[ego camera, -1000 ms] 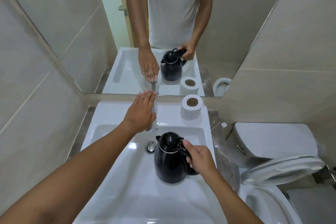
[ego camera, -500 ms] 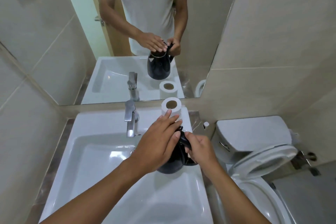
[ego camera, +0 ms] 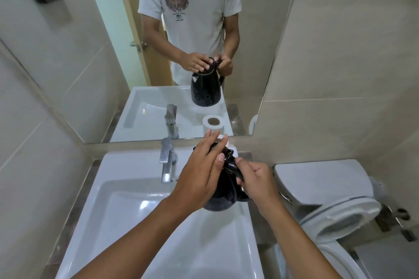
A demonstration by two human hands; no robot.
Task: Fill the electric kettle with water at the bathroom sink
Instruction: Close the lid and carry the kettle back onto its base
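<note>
A black electric kettle [ego camera: 221, 197] is held in the air above the right side of the white sink [ego camera: 127, 215]. My right hand [ego camera: 256, 179] is closed around its handle. My left hand [ego camera: 201, 174] lies flat over the kettle's lid, fingers spread across the top, and hides most of the body. The mirror shows the same grip from the front, with the lid down. The chrome faucet [ego camera: 167, 161] stands at the back of the sink, left of the kettle, and no water shows at its spout.
A toilet paper roll [ego camera: 231, 146] stands on the sink ledge, mostly hidden behind my left hand. To the right is a white toilet tank [ego camera: 322, 179] with the raised toilet seat [ego camera: 340, 215]. A mirror [ego camera: 181, 52] covers the wall ahead; tiled walls close in on both sides.
My left hand left the faucet and came down onto the kettle's lid. The kettle rose out of the basin and shifted right, towards the ledge. The view tilted upward.
</note>
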